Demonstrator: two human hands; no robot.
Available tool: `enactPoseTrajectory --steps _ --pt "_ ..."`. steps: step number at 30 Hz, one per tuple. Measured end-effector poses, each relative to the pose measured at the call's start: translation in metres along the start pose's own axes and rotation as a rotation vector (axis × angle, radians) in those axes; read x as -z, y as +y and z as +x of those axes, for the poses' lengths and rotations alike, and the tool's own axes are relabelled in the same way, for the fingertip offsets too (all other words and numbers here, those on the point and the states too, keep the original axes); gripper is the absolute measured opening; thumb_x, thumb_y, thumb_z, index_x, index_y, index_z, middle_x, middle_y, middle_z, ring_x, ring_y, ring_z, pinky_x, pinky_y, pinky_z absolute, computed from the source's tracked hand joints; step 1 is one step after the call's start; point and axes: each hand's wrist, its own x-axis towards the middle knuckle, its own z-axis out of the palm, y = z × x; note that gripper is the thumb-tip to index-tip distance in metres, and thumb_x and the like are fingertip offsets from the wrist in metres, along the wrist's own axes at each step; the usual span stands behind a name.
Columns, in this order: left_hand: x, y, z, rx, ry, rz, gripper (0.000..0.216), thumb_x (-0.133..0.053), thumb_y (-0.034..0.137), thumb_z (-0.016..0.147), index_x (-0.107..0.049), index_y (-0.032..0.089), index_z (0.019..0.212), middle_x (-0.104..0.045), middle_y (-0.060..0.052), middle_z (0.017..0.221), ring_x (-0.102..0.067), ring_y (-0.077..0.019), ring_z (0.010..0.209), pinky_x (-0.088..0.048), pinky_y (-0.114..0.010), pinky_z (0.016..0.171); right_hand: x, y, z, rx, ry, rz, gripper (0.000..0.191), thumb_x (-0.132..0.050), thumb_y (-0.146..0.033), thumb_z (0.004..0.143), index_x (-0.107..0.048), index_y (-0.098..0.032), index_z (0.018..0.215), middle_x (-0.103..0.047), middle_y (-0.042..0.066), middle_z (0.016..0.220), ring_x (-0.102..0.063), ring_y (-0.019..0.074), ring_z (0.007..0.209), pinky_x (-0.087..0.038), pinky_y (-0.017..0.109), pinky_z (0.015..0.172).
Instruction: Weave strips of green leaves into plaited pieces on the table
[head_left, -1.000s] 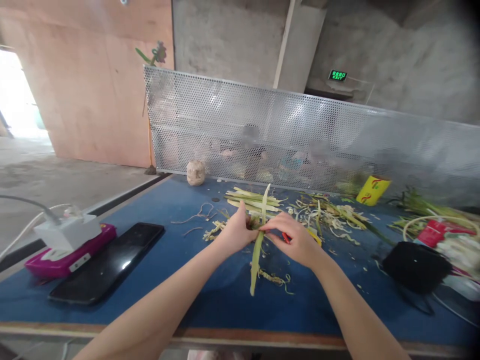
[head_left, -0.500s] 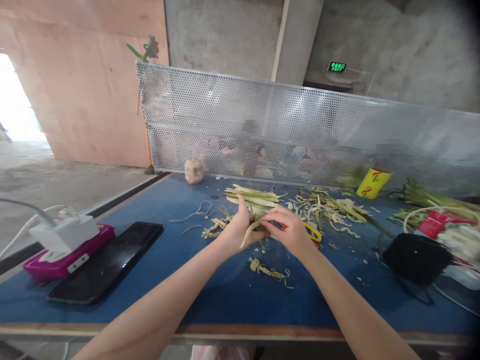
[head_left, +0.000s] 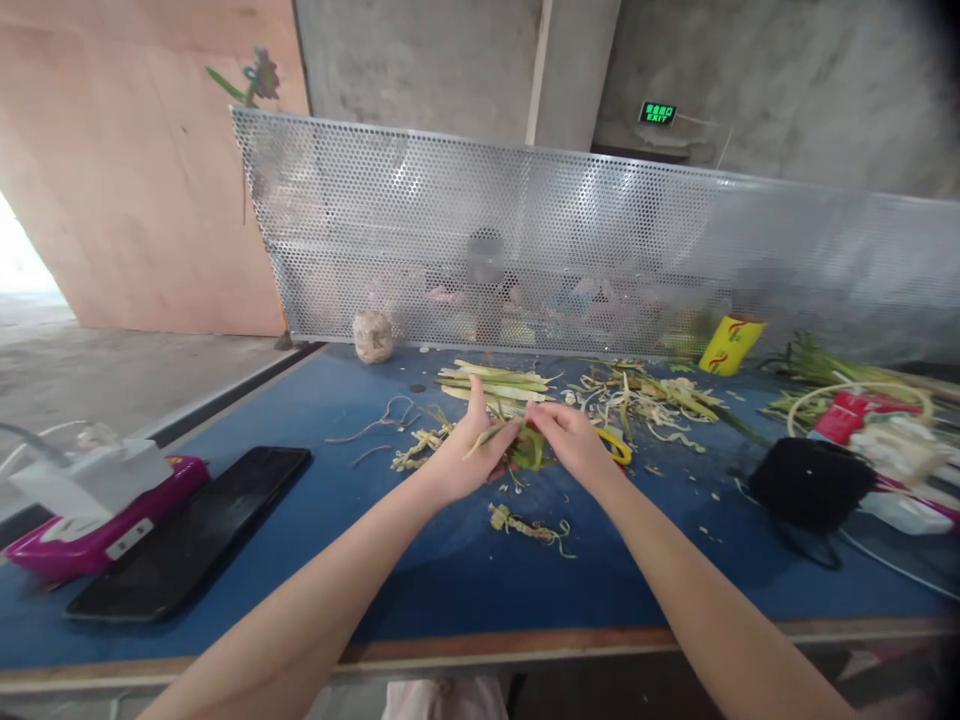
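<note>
My left hand point(head_left: 472, 452) is closed with its thumb raised, gripping a pale plant strip point(head_left: 486, 437) that crosses its fingers. Close by on the right, my right hand point(head_left: 574, 442) pinches the same strip's far end between thumb and fingertips. Below and between the hands shows a green leaf piece point(head_left: 528, 450); whether it is held or lying there is unclear. Yellow-handled scissors point(head_left: 618, 447) lie partly hidden behind my right hand. A bundle of pale green strips point(head_left: 495, 380) rests just beyond. Nearer me lies a small braided plant piece point(head_left: 525, 524).
Scraps point(head_left: 652, 395) litter the blue table point(head_left: 450, 590) to the right. At left are a black phone point(head_left: 195, 530) and a purple power strip point(head_left: 112, 530). A black pouch point(head_left: 810, 485) and yellow roll point(head_left: 731, 345) stand right. A perforated metal screen point(head_left: 450, 220) closes the back.
My right hand has drawn slightly away from my left palm, still pinching the strip. The strip's loose end hangs less far below my left hand. The camera view has shifted a little.
</note>
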Motion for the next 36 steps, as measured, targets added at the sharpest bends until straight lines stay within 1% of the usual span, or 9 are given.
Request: enactPoseTrajectory --steps 3,7,11,16,19,22,26,29,36 --pt "0.0 -0.005 0.0 -0.063 -0.042 0.08 0.087 -0.042 0.033 0.084 0.029 0.014 0.13 -0.05 0.005 0.053 -0.043 -0.0079 0.041 -0.035 -0.018 0.041 0.0 0.001 0.001 -0.025 -0.002 0.003 0.042 -0.042 -0.05 0.078 -0.056 -0.019 0.053 -0.056 0.0 0.055 -0.053 0.0163 0.061 -0.04 0.026 0.055" --pt "0.0 -0.005 -0.002 -0.109 -0.066 0.211 0.086 -0.04 0.031 0.085 0.031 0.011 0.129 -0.045 0.007 0.05 -0.044 -0.0095 0.043 -0.036 -0.02 0.044 0.0 0.002 0.002 -0.091 -0.007 0.223 0.025 -0.057 -0.044 0.069 -0.063 -0.02 0.064 -0.065 0.001 0.07 -0.058 0.0187 0.076 -0.044 0.029 0.068" --pt "-0.001 0.0 -0.004 -0.134 -0.099 0.271 0.086 -0.039 0.026 0.085 0.033 0.005 0.127 -0.047 0.006 0.051 -0.045 -0.0102 0.045 -0.037 -0.022 0.047 -0.001 0.002 0.004 -0.142 0.05 0.419 0.019 -0.064 -0.036 0.063 -0.062 -0.019 0.071 -0.066 0.002 0.073 -0.059 0.0172 0.077 -0.044 0.03 0.073" --pt "-0.004 0.003 -0.006 -0.12 -0.126 0.314 0.084 -0.039 0.021 0.085 0.032 0.001 0.127 -0.049 0.005 0.05 -0.044 -0.01 0.044 -0.037 -0.022 0.048 0.003 0.004 0.008 0.001 0.071 0.516 0.018 -0.053 -0.037 0.075 -0.054 -0.02 0.079 -0.066 0.003 0.073 -0.06 0.0181 0.078 -0.044 0.032 0.07" --pt "-0.004 0.0 -0.006 -0.079 -0.131 0.294 0.085 -0.038 0.021 0.085 0.034 0.003 0.125 -0.049 0.005 0.051 -0.046 -0.0096 0.042 -0.037 -0.021 0.046 0.011 0.002 0.007 0.123 0.105 0.396 0.021 -0.038 -0.038 0.084 -0.05 -0.023 0.092 -0.063 0.002 0.07 -0.06 0.0181 0.072 -0.044 0.033 0.065" --pt "-0.002 -0.006 -0.003 -0.007 -0.12 0.203 0.089 -0.041 0.023 0.084 0.038 0.01 0.124 -0.052 0.004 0.058 -0.049 -0.009 0.04 -0.041 -0.021 0.045 0.019 -0.005 0.0 0.284 0.082 0.086 0.027 -0.03 -0.034 0.088 -0.051 -0.025 0.103 -0.059 0.001 0.069 -0.056 0.0171 0.071 -0.042 0.034 0.07" --pt "0.0 -0.008 0.001 0.061 -0.069 0.019 0.094 -0.045 0.019 0.081 0.037 0.019 0.125 -0.056 0.002 0.068 -0.053 -0.0093 0.041 -0.046 -0.024 0.045 0.025 -0.014 -0.009 0.47 -0.115 -0.332 0.022 -0.038 -0.033 0.086 -0.054 -0.027 0.099 -0.057 0.003 0.09 -0.049 0.0194 0.087 -0.035 0.036 0.08" --pt "0.0 -0.006 0.002 0.042 -0.069 -0.032 0.093 -0.044 0.016 0.083 0.041 0.018 0.122 -0.06 -0.001 0.07 -0.053 -0.0097 0.043 -0.045 -0.023 0.042 0.026 -0.013 -0.01 0.498 -0.195 -0.435 0.019 -0.041 -0.039 0.084 -0.051 -0.025 0.091 -0.053 0.003 0.091 -0.046 0.0205 0.088 -0.034 0.037 0.08" --pt "0.001 -0.007 0.001 0.002 -0.02 0.147 0.087 -0.043 0.02 0.084 0.031 0.011 0.129 -0.052 0.005 0.055 -0.043 -0.0064 0.038 -0.035 -0.018 0.038 0.022 -0.001 -0.006 0.483 -0.109 -0.532 0.014 -0.047 -0.037 0.081 -0.045 -0.023 0.077 -0.049 0.002 0.083 -0.046 0.02 0.086 -0.033 0.036 0.079"
